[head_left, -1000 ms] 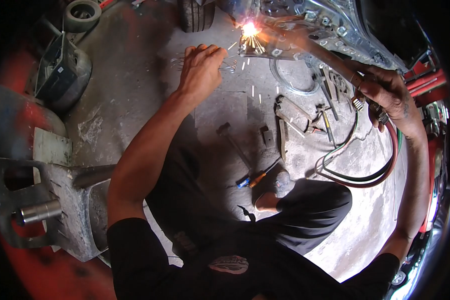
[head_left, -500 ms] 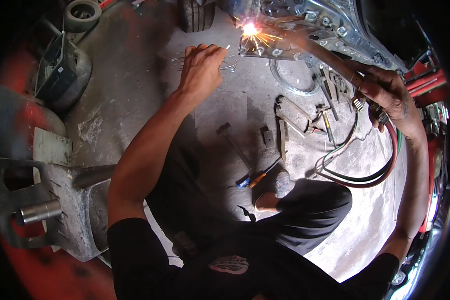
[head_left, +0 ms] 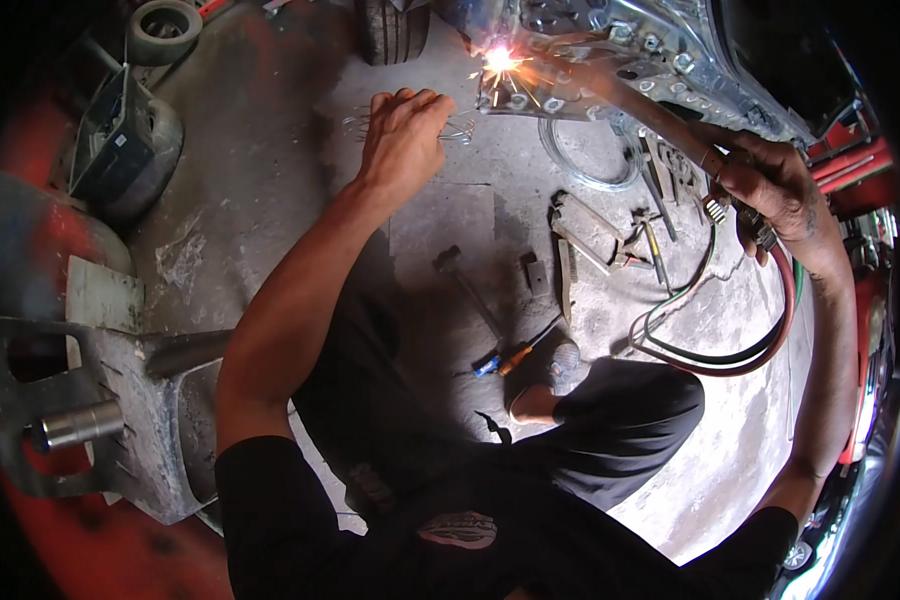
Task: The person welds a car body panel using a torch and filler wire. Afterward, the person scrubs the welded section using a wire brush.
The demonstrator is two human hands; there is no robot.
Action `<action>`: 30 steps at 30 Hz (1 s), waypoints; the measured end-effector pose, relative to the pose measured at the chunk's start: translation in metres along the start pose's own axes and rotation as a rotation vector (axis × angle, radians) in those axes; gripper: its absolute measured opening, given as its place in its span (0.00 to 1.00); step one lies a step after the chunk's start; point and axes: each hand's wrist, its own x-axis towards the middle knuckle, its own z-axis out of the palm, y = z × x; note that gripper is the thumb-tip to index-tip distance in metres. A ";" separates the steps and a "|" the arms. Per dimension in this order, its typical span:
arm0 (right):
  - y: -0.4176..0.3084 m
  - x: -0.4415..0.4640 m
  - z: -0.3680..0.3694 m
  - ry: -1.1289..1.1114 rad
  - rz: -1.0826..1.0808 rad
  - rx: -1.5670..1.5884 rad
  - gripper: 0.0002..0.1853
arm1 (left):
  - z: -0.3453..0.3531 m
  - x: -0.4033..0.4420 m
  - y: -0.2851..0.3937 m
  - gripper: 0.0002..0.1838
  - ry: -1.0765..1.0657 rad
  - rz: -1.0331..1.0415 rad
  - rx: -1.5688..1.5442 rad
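My right hand (head_left: pixel 780 195) is wrapped round the handle of a gas welding torch (head_left: pixel 660 115), with hoses (head_left: pixel 770 350) trailing from its rear end. The torch's tube reaches up and left to a bright glow with sparks (head_left: pixel 500 62) at the edge of a bare metal car body panel (head_left: pixel 610 75). My left hand (head_left: pixel 405 130) is closed in a fist, left of and below the glow. Loops of thin welding wire (head_left: pixel 460 130) stick out on both sides of the fist. The fingertips are hidden beneath the hand.
On the concrete floor lie a coil of wire (head_left: pixel 595 170), a clamp-like metal frame (head_left: pixel 582 230), a hammer (head_left: pixel 465 285) and screwdrivers (head_left: pixel 520 355). A tyre (head_left: pixel 392 30) stands at the top. A worn plastic chair (head_left: pixel 160 420) and a black crate (head_left: pixel 115 145) are on the left.
The sparks fan out differently and the glow has changed shape slightly. Both hands and the torch have hardly moved.
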 end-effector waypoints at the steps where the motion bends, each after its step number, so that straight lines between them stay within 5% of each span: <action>1: 0.000 0.000 0.000 -0.002 0.002 0.004 0.33 | -0.002 0.000 0.001 0.17 -0.016 -0.012 0.012; 30: 0.002 0.002 0.000 -0.039 0.025 0.063 0.34 | 0.000 0.001 0.000 0.15 0.013 0.006 -0.020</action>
